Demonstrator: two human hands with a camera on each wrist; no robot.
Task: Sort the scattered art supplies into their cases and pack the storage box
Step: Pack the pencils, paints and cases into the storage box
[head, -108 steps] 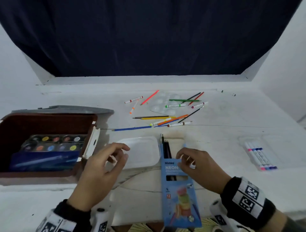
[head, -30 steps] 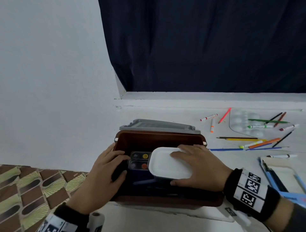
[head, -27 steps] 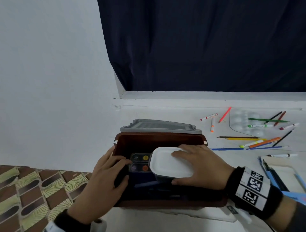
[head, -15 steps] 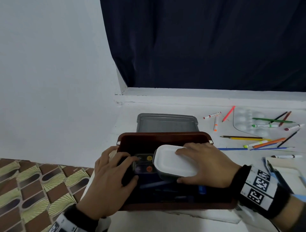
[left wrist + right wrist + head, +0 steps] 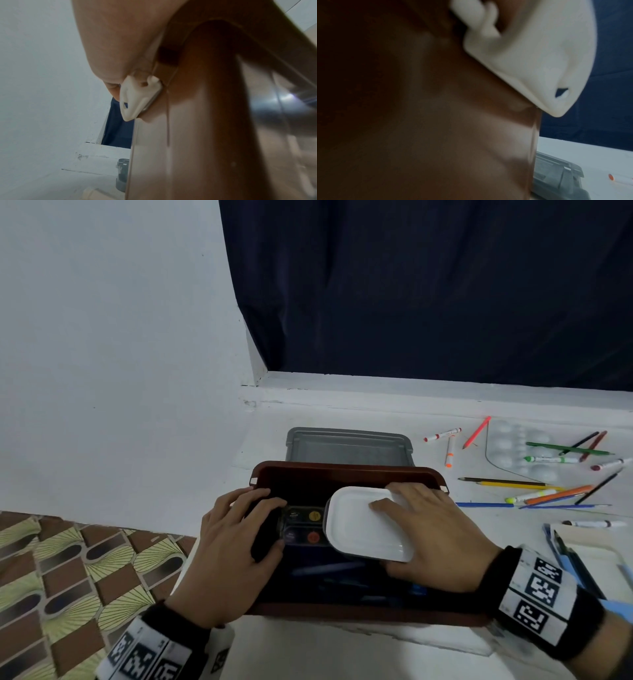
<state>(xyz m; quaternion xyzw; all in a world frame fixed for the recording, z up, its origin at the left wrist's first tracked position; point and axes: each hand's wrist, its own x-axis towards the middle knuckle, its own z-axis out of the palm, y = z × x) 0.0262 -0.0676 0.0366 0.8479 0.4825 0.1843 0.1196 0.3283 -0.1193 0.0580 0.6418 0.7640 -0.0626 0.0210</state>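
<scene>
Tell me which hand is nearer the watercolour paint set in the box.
Left. The left hand has fingertips at the paint set; the right hand grips the white container beside it.

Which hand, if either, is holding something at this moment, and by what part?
The right hand holds the white container by its right end, fingers over the lid, thumb at the near edge. The left hand grips nothing visible.

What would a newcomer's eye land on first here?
The white case, held by the right hand inside the brown storage box, over the paint set. The left hand rests at the box's left end. Pencils and markers lie scattered at right.
</scene>
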